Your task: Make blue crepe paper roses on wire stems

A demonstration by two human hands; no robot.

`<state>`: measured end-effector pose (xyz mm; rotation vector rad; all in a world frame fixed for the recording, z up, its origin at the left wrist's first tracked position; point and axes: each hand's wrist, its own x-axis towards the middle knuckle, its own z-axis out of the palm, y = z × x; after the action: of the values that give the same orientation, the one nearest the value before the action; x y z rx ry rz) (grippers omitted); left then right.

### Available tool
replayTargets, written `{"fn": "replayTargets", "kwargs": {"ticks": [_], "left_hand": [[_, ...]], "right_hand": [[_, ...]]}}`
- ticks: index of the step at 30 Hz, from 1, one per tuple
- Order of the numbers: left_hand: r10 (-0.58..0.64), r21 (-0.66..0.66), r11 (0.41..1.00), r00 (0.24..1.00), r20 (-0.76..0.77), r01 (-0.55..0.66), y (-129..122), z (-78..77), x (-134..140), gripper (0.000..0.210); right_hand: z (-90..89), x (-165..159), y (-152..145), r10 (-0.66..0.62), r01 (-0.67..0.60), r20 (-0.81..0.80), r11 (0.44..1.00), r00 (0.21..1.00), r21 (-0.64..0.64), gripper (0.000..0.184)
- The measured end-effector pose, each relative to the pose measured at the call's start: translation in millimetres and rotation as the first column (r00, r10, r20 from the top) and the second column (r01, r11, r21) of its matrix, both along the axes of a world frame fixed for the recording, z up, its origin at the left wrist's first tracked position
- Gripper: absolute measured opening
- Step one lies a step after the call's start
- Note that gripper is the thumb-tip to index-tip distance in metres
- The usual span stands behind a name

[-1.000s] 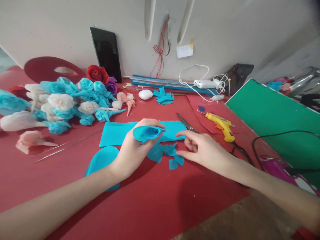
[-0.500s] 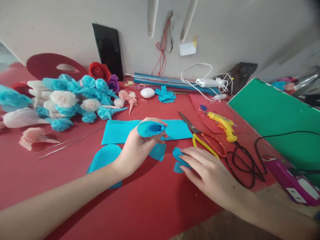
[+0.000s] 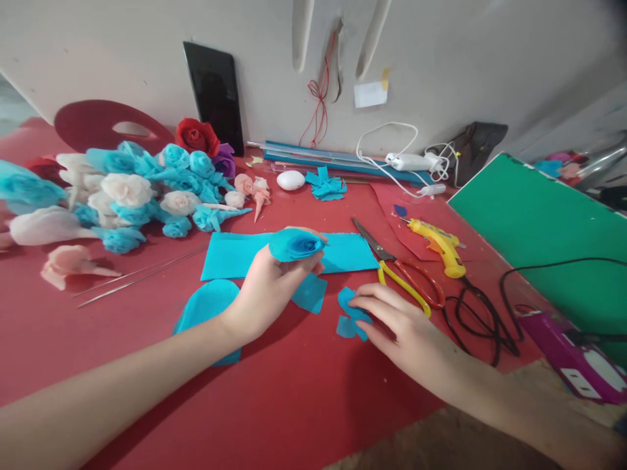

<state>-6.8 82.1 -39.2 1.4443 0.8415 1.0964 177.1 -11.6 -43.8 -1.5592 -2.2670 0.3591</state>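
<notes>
A blue crepe paper rose (image 3: 300, 245) is gripped at its base in my left hand (image 3: 262, 290), its swirled top facing up. Under that hand lie a long blue crepe paper strip (image 3: 350, 253), a smaller blue paper piece (image 3: 312, 294) and a rounded stack of blue paper (image 3: 208, 303). My right hand (image 3: 404, 323) is open, fingers apart, with its fingertips at a few small cut blue paper pieces (image 3: 347, 326) on the red table. Scissors (image 3: 392, 258) with red and yellow handles lie just beyond the right hand.
Finished paper flowers (image 3: 130, 189) are heaped at left, near thin metal wires (image 3: 142, 273). A yellow glue gun (image 3: 438, 245) trails a black cord (image 3: 484, 320) at right. Beside a green board (image 3: 543, 235) sits a purple power strip (image 3: 563, 352). A white egg-shaped object (image 3: 290, 180) stands at the back.
My right hand has shifted slightly left over the small blue pieces, and one lower piece has slid a little left. My left hand still holds the rose, nearly unmoved.
</notes>
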Motion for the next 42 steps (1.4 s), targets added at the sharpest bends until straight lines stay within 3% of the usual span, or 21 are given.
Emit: {"fn": "replayTargets", "kwargs": {"ticks": [7,14,19,23,28,32,37,42], "left_hand": [[0.094,0.048,0.994,0.994,0.051,-0.096,6,11.4,-3,0.006],[0.151,0.063,0.986,0.988,0.041,-0.154,13,11.5,-7,0.011],[0.156,0.068,0.985,0.987,0.041,-0.158,18,7.6,-10,0.014],[0.150,0.066,0.986,0.987,0.053,-0.153,19,6.0,-10,0.014],[0.155,0.045,0.986,0.985,0.069,-0.158,17,7.0,-9,0.015],[0.151,0.039,0.987,0.986,0.076,-0.155,16,8.9,-9,0.015],[0.177,0.056,0.982,0.981,0.078,-0.182,17,12.9,-10,0.013],[0.179,0.073,0.980,0.980,0.086,-0.186,19,13.4,-11,0.012]], "right_hand": [[8.0,-18,19,0.025,-0.027,0.015,0.992,1.000,0.124,0.017],[1.8,-32,66,0.240,-0.262,0.136,0.947,0.961,0.184,0.038],[1.5,-38,78,0.302,-0.355,0.248,0.911,0.921,0.211,0.028],[2.1,-40,78,0.254,-0.332,0.282,0.902,0.925,0.275,0.018],[8.6,-43,63,0.192,-0.284,0.287,0.902,0.939,0.324,0.026],[9.9,-51,45,0.211,-0.288,0.281,0.919,0.936,0.268,0.020],[11.0,-66,21,0.241,-0.291,0.242,0.936,0.940,0.199,0.027],[18.7,-59,28,0.244,-0.275,0.198,0.950,0.949,0.148,0.022]]}}
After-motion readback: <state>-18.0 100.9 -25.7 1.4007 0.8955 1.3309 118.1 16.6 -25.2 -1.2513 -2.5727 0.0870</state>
